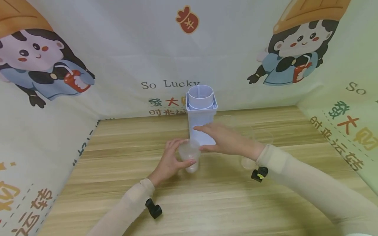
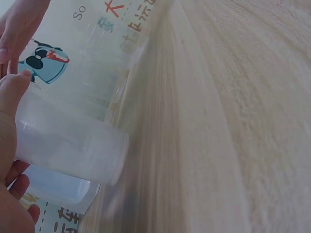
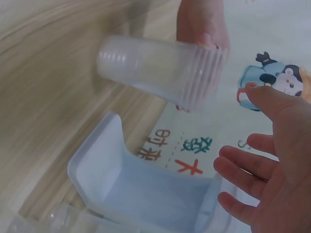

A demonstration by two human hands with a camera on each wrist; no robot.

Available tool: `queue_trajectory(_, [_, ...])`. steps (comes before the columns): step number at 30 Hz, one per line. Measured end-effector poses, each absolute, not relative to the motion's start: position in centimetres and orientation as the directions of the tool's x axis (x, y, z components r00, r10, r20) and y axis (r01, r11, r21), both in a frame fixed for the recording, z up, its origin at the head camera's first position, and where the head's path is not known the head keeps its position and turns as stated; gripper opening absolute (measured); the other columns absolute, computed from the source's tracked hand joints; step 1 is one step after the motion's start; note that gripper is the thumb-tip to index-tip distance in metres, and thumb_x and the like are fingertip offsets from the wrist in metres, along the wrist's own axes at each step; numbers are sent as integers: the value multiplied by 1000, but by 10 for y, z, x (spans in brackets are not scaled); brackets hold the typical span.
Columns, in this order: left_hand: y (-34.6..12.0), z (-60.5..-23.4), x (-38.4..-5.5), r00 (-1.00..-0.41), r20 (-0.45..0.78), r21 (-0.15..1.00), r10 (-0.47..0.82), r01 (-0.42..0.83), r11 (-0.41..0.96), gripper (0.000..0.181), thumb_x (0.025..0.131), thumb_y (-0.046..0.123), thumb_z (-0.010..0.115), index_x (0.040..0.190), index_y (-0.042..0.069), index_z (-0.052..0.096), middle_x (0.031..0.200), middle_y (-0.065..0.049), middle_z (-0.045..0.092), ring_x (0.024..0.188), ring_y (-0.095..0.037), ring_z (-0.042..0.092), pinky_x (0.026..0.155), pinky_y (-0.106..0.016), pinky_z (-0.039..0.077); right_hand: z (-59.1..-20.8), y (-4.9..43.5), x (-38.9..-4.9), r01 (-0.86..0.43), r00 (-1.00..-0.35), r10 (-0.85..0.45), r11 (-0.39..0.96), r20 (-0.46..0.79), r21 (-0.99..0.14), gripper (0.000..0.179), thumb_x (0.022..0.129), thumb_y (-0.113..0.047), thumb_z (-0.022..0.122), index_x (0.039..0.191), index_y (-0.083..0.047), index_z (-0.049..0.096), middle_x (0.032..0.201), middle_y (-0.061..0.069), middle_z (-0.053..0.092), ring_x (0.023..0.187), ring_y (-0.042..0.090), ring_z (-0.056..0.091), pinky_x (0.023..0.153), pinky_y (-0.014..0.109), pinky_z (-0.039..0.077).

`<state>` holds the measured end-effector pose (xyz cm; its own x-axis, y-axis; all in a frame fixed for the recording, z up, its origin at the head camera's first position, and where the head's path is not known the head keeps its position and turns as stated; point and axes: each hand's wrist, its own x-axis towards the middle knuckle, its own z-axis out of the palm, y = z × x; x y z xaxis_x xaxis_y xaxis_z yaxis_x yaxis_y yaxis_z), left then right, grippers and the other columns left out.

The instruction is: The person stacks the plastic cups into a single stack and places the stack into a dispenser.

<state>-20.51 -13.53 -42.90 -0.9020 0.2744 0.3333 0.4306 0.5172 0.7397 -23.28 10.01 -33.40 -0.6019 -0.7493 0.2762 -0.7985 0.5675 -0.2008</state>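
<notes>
A stack of clear plastic cups [image 1: 190,152] is held by my left hand [image 1: 168,164], with the thumb on the near side and fingers around the far side. In the right wrist view the stacked cup rims [image 3: 204,73] show as several ridges. My right hand [image 1: 222,139] hovers beside the top of the stack, fingers spread apart and nothing between them. Just behind both hands stands a pale lilac cup dispenser [image 1: 202,114], upright, with a round tube in its square top. The right hand covers part of its front.
More clear cups [image 1: 247,163] stand on the wooden table [image 1: 127,157] to the right, partly behind my right forearm. A printed cloth [image 1: 133,49] with cartoon figures forms walls at the back and both sides. Black cameras [image 1: 153,208] sit on both wrists.
</notes>
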Motion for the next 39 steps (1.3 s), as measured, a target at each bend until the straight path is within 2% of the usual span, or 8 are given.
queue_trajectory(6, [-136, -429, -203, -910, 310, 749, 274, 411, 519, 80, 70, 27, 90, 139, 11, 52, 141, -13, 48, 129, -32, 36, 106, -59, 38, -318, 119, -234, -754, -656, -696, 619, 292, -220, 66, 86, -35, 76, 141, -5, 52, 133, 16, 63, 120, 33, 62, 101, 49, 49])
queue_trajectory(13, [-134, -422, -201, -918, 307, 763, 253, 396, 511, 86, 72, 27, 88, 144, 14, 44, 142, -14, 40, 133, -34, 33, 111, -64, 33, -304, 155, -241, -663, -748, -594, 690, 294, -292, 63, 90, -31, 72, 144, -7, 48, 138, 15, 60, 126, 35, 56, 108, 53, 43])
queue_trajectory(20, [-134, -422, -202, -900, 355, 759, 253, 436, 483, 73, 76, 22, 86, 139, 12, 50, 142, -15, 40, 135, -34, 32, 112, -62, 30, -300, 185, -251, -620, -779, -553, 750, 294, -230, 60, 92, -29, 70, 142, -2, 49, 137, 19, 60, 123, 38, 58, 108, 53, 42])
queue_trajectory(26, [-135, -426, -203, -889, 383, 750, 252, 458, 477, 67, 77, 20, 85, 135, 11, 53, 142, -15, 42, 135, -34, 33, 112, -60, 30, -306, 199, -258, -551, -832, -509, 800, 219, -237, 63, 93, -32, 69, 143, -1, 47, 136, 23, 59, 120, 40, 59, 104, 55, 45])
queue_trajectory(32, [-134, -427, -204, -886, 388, 746, 252, 463, 478, 66, 76, 20, 86, 134, 11, 54, 142, -14, 43, 134, -34, 33, 110, -60, 31, -322, 206, -265, -474, -880, -455, 854, 136, -213, 73, 88, -44, 71, 144, -3, 47, 133, 23, 62, 120, 41, 60, 101, 56, 46])
queue_trajectory(39, [-132, -427, -204, -887, 387, 748, 253, 462, 476, 67, 75, 20, 86, 133, 8, 55, 141, -14, 44, 134, -34, 33, 110, -60, 31, -339, 207, -266, -455, -890, -441, 880, 119, -137, 78, 82, -47, 75, 139, 1, 50, 123, 23, 68, 111, 40, 65, 98, 58, 47])
